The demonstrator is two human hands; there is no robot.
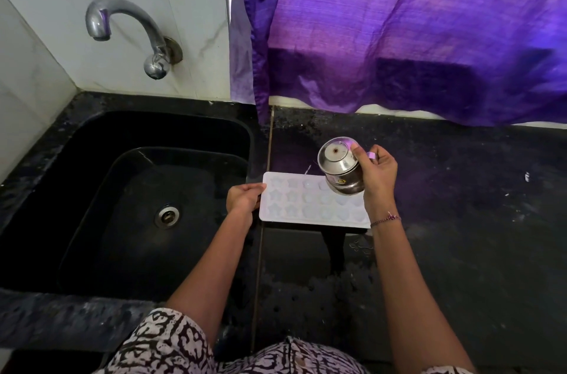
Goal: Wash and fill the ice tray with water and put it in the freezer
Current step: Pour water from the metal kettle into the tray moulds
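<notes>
One white ice tray point(306, 205) lies on the counter point(460, 220), left hand point(244, 197) gripping its end, right hand point(376, 177) gripping one steel cup point(340, 169) tipped over star-shaped cells.

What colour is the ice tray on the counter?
White, slightly translucent; the ice tray shows best in the head view, the only one.

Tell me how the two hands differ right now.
The left hand grips the short edge of the white ice tray that lies on the counter; the right hand holds a steel cup tipped over the tray. The right wrist wears a thread bracelet; the left is bare. Both are closed on something.
</notes>
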